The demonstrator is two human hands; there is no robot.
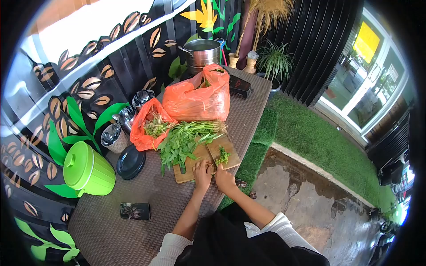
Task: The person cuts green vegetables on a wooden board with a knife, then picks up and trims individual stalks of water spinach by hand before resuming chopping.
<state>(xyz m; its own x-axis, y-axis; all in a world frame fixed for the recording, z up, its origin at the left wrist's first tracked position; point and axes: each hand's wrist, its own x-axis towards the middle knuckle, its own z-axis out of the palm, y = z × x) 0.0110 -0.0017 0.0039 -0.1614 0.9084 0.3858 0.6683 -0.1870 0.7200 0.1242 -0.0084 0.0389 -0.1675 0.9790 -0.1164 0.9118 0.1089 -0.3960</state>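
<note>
A wooden cutting board (185,176) lies near the table's right edge. My right hand (225,179) is closed around a knife (211,154), whose thin blade points away from me across the board. Close beside it, my left hand (203,173) rests on the board with curled fingers; what they hold, if anything, is too small to make out. A small heap of chopped greens (222,155) sits right of the blade. Long leafy green stems (179,144) lie across the board's far left part and spill onto the table.
Behind the greens stand a small orange bag (144,133) with plant scraps and a large, full orange bag (195,99). A steel pot (202,53) is farther back. On the left are cutlery holders (114,141), black plates (131,162), a green lidded bucket (91,170) and a phone (135,211).
</note>
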